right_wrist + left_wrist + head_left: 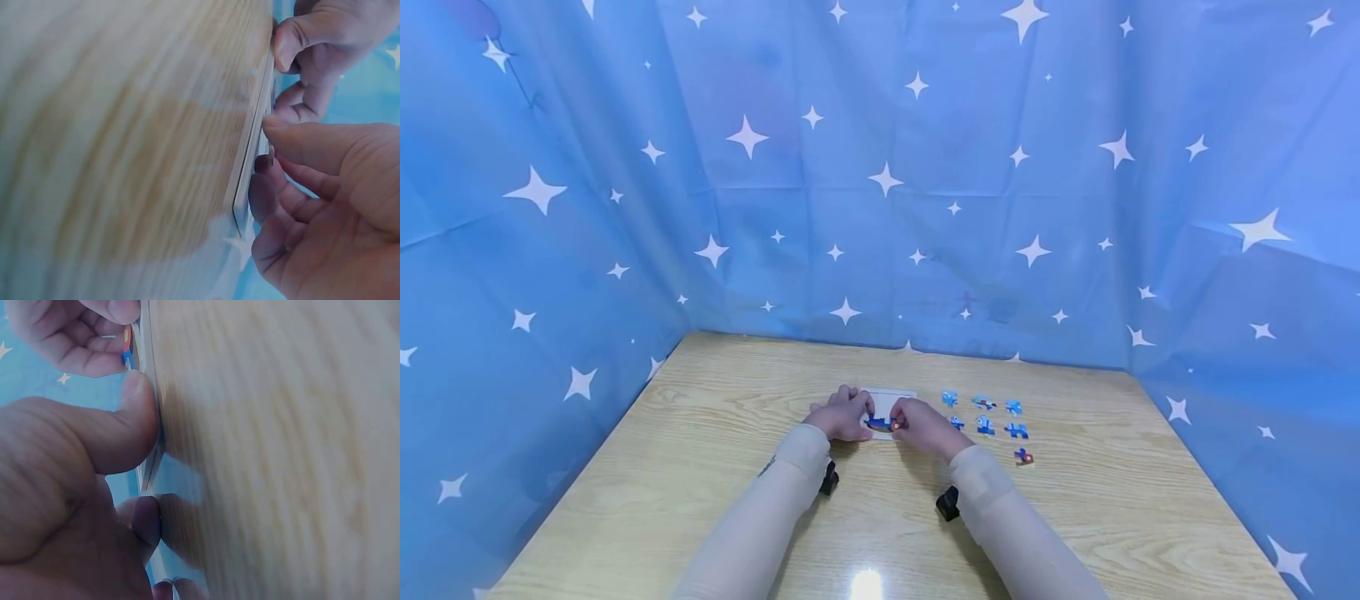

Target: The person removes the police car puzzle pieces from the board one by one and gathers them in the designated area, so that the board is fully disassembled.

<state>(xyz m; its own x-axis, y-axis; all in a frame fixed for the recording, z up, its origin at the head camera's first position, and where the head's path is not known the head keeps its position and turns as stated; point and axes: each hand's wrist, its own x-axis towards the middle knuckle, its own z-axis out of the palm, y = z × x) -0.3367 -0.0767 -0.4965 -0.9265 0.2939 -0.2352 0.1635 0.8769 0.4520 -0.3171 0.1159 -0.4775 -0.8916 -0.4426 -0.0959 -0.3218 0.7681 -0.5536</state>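
A small white puzzle tray point(889, 398) lies flat on the table between the two hands, with joined blue and orange puzzle pieces point(878, 423) along its near side. My left hand point(844, 414) holds the tray by its left side; in the left wrist view its thumb point(139, 419) presses at the near rim. From the right, my right hand point(927, 427) reaches over the tray and pinches a red, orange and blue puzzle piece point(128, 347) at the near side. Fingers hide part of this piece. In the right wrist view the right thumb point(300, 139) lies at the tray's edge point(240, 194).
Right of the tray, several loose puzzle pieces point(985, 426) lie in rows on the wooden table point(737, 383). One reddish piece point(1024, 457) lies nearest the front. Blue curtains with white stars point(887, 250) stand behind and at both sides.
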